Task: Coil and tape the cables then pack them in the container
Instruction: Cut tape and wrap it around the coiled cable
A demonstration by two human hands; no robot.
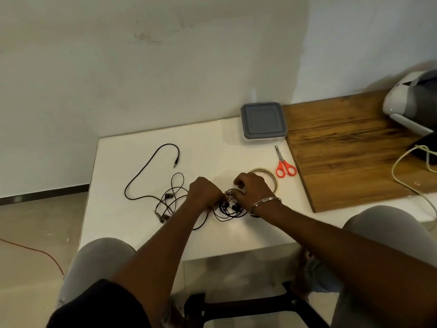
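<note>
Pinching the thin black tangled cables (226,206) at centre between curled fingers of left hand (205,194) and right hand (253,187), I judge this stops loops springing apart; the square grey-lidded plastic container (263,120) sits closed at one o'clock.

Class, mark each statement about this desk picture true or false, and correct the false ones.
1. The container has its lid on. True.
2. The scissors lie on the wooden board. False: they lie on the white table, beside the board.
3. The left hand and the right hand both hold the cable coil. True.
4. The tape roll sits on top of the container. False: it lies on the table, partly hidden behind the right hand.
5. A long black cable lies uncoiled to the left of the hands. True.
</note>
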